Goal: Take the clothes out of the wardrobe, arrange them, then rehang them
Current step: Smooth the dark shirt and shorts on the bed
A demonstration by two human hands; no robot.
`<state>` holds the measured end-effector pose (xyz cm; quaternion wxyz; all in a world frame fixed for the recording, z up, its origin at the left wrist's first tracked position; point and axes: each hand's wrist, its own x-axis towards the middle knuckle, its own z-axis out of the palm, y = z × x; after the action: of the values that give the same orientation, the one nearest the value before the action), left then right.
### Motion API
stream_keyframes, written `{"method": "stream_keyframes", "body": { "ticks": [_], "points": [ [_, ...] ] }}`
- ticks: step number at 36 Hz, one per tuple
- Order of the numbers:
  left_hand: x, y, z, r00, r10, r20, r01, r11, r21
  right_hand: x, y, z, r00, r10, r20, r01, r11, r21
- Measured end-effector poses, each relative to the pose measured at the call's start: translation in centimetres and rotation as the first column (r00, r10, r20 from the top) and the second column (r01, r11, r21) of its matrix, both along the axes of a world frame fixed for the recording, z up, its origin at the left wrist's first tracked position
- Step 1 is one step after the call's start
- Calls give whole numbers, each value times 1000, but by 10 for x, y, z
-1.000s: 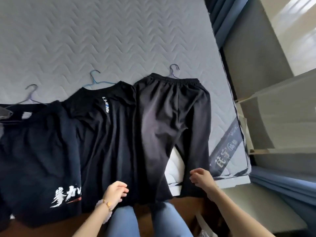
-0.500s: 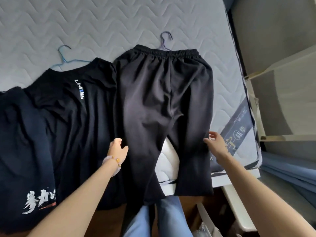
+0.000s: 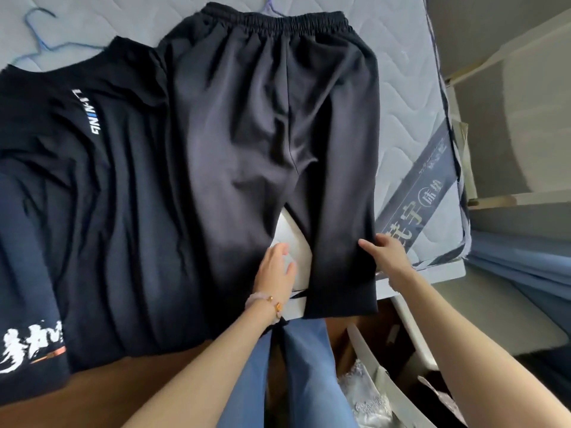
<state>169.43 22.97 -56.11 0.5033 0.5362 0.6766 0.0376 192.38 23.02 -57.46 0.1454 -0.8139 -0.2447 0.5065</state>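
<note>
Black trousers (image 3: 256,118) lie flat on the grey quilted mattress (image 3: 408,84), waistband far, legs hanging over the near edge. A purple hanger hook (image 3: 272,7) sticks out above the waistband. My left hand (image 3: 275,270) rests open in the gap between the two legs, fingers on the inner edge of the left leg. My right hand (image 3: 386,254) lies open against the outer edge of the right leg. To the left lies a black T-shirt (image 3: 92,180) with white lettering on a blue hanger (image 3: 40,41). A dark navy garment (image 3: 24,304) with a white print overlaps it.
A blue label band (image 3: 423,193) runs across the mattress corner at right. Pale wardrobe panels (image 3: 509,118) and a blue curtain (image 3: 519,267) stand to the right. Below the bed edge are my blue-jeaned legs (image 3: 278,381), a brown floor and a box of lacy cloth (image 3: 367,393).
The view has closed in on the trousers. My left hand moved right from the trousers' left side into the gap between the legs. My right hand stayed at the right leg's outer edge.
</note>
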Motion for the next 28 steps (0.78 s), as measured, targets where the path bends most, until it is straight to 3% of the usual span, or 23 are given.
{"method": "stream_keyframes", "body": {
  "ticks": [2, 6, 9, 12, 18, 24, 28],
  "points": [
    [25, 6, -4, 996, 46, 70, -38, 992, -121, 8, -1, 2, 1000, 1, -6, -1, 1000, 3],
    [62, 20, -7, 925, 361, 115, -304, 888, -344, 33, -8, 2, 999, -48, 13, 47, 998, 45],
    [75, 28, -16, 885, 464, 35, -421, 831, -363, 53, -15, -2, 995, -90, 44, 89, 996, 15],
    [80, 33, -22, 832, 548, 88, -485, 795, -364, 74, -18, -10, 987, -104, 123, 104, 995, 2],
    [63, 32, -35, 829, 551, 92, -517, 819, -248, 111, -8, -12, 948, -80, 308, 88, 996, -10],
    [64, 18, -39, 792, 607, 66, -566, 770, -295, 106, -9, -18, 977, -133, 165, 125, 991, 58],
    [74, -4, -19, 678, 697, 233, -467, 654, -596, 103, -31, -4, 982, -187, -28, 188, 981, 45]
  ]
}}
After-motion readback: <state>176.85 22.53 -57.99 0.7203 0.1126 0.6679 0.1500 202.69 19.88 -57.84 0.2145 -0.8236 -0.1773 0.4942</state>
